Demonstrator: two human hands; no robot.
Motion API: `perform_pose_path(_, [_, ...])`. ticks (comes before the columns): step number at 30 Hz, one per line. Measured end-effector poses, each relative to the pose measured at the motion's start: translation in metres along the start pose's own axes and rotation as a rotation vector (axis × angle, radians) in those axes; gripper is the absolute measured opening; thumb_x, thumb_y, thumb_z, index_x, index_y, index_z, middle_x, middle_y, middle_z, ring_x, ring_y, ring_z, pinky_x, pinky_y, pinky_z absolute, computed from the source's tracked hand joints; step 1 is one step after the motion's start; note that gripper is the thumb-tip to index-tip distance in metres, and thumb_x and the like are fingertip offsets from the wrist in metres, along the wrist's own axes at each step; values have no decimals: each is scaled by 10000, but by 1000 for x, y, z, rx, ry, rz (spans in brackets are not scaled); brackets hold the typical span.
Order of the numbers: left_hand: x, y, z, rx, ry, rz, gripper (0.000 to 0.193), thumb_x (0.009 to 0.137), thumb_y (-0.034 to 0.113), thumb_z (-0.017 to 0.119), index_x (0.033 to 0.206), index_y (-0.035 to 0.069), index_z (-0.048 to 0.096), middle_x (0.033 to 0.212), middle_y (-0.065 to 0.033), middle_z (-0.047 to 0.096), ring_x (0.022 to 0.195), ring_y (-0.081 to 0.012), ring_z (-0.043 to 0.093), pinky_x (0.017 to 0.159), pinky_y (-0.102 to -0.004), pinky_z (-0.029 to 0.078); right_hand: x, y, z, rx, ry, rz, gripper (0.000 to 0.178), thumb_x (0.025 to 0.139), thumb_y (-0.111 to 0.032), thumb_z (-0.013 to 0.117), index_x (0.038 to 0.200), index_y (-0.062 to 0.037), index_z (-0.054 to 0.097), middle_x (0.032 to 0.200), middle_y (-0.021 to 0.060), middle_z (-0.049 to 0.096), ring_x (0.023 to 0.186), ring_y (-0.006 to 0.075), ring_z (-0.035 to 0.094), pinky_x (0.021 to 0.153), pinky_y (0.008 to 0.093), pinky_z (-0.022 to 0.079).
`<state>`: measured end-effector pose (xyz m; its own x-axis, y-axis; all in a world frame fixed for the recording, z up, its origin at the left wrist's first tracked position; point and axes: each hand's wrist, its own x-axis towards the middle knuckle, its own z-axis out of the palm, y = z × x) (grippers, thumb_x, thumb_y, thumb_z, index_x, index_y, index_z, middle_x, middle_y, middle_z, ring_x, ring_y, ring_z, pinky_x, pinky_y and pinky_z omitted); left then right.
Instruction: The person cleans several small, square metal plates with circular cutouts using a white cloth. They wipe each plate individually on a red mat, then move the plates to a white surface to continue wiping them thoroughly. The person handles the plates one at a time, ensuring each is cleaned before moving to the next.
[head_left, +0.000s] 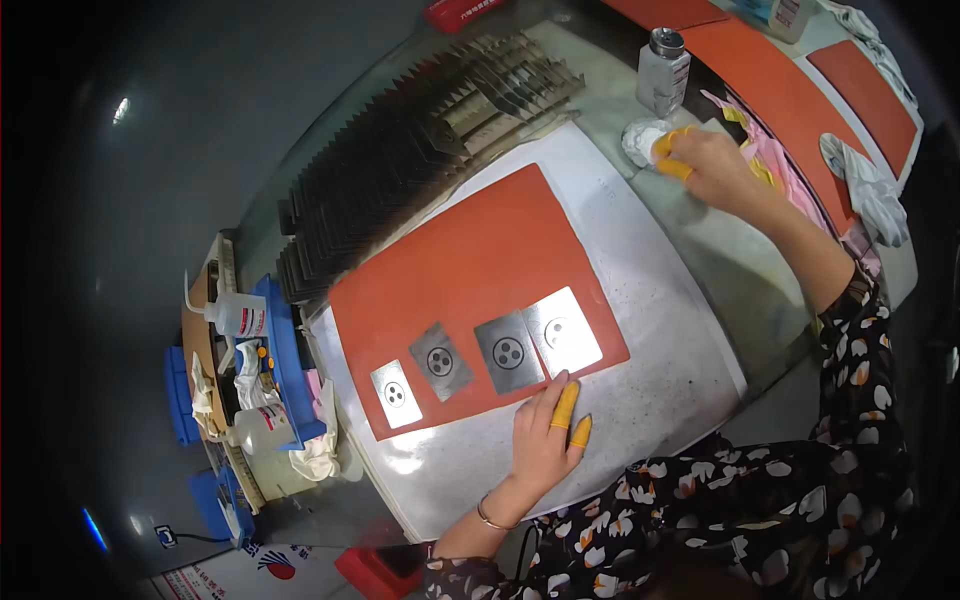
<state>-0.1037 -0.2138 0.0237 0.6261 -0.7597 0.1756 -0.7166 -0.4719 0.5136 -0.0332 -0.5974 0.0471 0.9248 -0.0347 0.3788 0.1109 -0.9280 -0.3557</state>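
Fingertips first: left hand [540,445] loosely spread, not closed on anything, tips right at the lower edge of a bright metal plate [572,345]. Right hand [712,172] curled, fingertips against a round white wad [643,143] and partly blocking it; can't tell if actually pinching. Yellow finger cots [565,406] on both.

Same mat, left of the bright one: a darker plate [497,378] just beside it, then a tilted grey plate [433,385], then a small shiny plate [381,392], all along the near edge. Printed on each: a round mark with three spots inside, faint on the bright one.

As for labels: red and dark print on the clear bottle [664,80] just behind the wad, likewise on two squeeze bottles [240,316] off left by a blue tray [283,345]. Pale printing on a red box [465,10] at the top, more writing plus a logo on a white carton [240,575] at lower left.

Surface: orange-red mat [460,260] over a speckled grey-white sheet [650,290], on a greenish glossy tabletop [735,285]. Dark grey floor [180,200] beyond.

Farther out: dense ranks of dark upright plates [365,180] past the mat; pink scraps [770,150], orange strips [770,90] and a crumpled white cloth [868,185] crowding the right.
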Motion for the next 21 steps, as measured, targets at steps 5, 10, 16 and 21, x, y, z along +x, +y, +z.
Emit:
perform_pose_path(5, [4,1,4,44,42,25,523,695,135,693,1160,-32,523,1261,-150,492,1016,-319,507,851,-397,389,-11,-101,35,268,-264,-262,89,752,-116,598,822,-64,612,799,103,617,823,276,605,688,404,475])
perform_pose_path(10, [3,-1,4,14,58,32,484,694,124,698,1124,-37,546,1274,-146,492,1014,-312,503,849,-395,393,-10,-133,82,202,-273,-360,75,729,-72,579,796,-41,593,767,119,608,762,291,613,641,412,477])
perform_pose_path(16, [-2,-2,4,10,31,7,466,691,115,700,1101,-47,551,1294,-143,476,1018,-309,497,847,-396,392,-15,-128,86,211,-231,-396,60,710,-63,578,763,-41,596,735,119,604,758,291,609,655,390,487])
perform_pose_path(21, [0,-3,4,6,54,34,474,679,102,709,1097,-51,546,1290,-150,479,1014,-319,500,840,-402,392,3,-147,87,190,-360,-408,53,689,-48,577,739,-38,591,719,116,598,753,292,605,661,395,488])
